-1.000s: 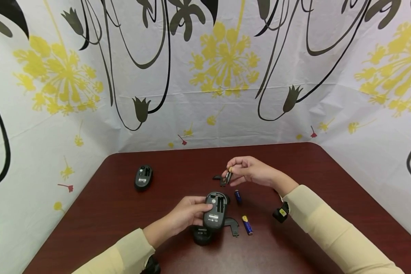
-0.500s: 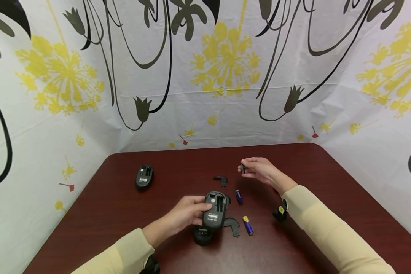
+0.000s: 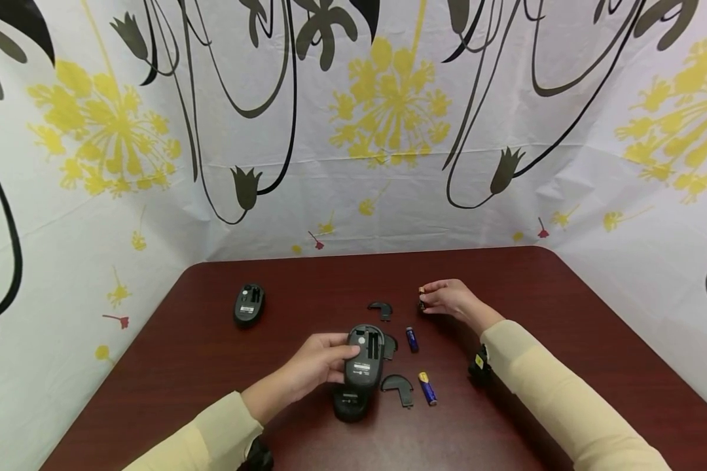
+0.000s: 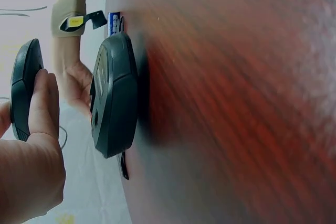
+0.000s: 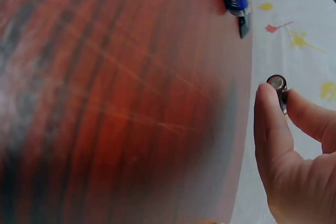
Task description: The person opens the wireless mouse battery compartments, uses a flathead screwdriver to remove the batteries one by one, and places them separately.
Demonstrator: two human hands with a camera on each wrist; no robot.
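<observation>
My left hand point(image 3: 308, 365) grips a dark computer mouse point(image 3: 362, 367), underside up, its battery bay uncovered. Below it on the table lies a second dark mouse point(image 3: 350, 407), partly hidden in the head view; the left wrist view shows the two mice apart. Farther back on the right, my right hand point(image 3: 455, 302) pinches a dark battery with a copper-coloured end point(image 3: 421, 298) between thumb and fingers. The battery's round end point(image 5: 276, 82) faces the right wrist camera; whether a second one sits behind it I cannot tell. Blue batteries point(image 3: 412, 340) point(image 3: 427, 390) lie between the hands.
A third mouse point(image 3: 249, 305) lies underside up at the back left. Hooked dark battery covers lie at the back point(image 3: 381, 308), beside the held mouse point(image 3: 391, 347) and nearer the front point(image 3: 399, 386). Patterned cloth point(image 3: 342, 222) hangs behind the table point(image 3: 306, 288).
My right hand has moved right, away from the back battery cover, carrying the dark battery, then slightly down. The left hand has shifted slightly left and up with its mouse.
</observation>
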